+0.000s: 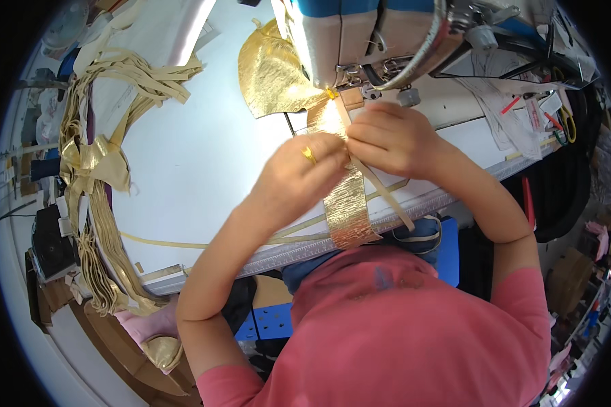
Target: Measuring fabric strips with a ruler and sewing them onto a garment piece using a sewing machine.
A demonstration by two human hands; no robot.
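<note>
A strip of shiny gold fabric (349, 214) runs from under the sewing machine (339, 41) toward me and droops over the table's front edge. Along its right edge lies a narrow beige binding strip (389, 195), whose loose end points toward me. My left hand (299, 173), with a gold ring, pinches the gold fabric at that edge. Touching it from the right, my right hand (392, 142) has its fingers closed on the binding strip just in front of the needle area. The fingertips partly hide each other. Beyond the needle area, a wider gold fabric piece (268, 78) spreads to the left.
Bundles of beige and gold strips (102, 210) hang over the table's left side. A ruler (271, 256) follows the front edge. Yellow-handled scissors (569, 123) and papers lie at the right. A thin beige strip (163, 242) trails along the white tabletop (183, 163).
</note>
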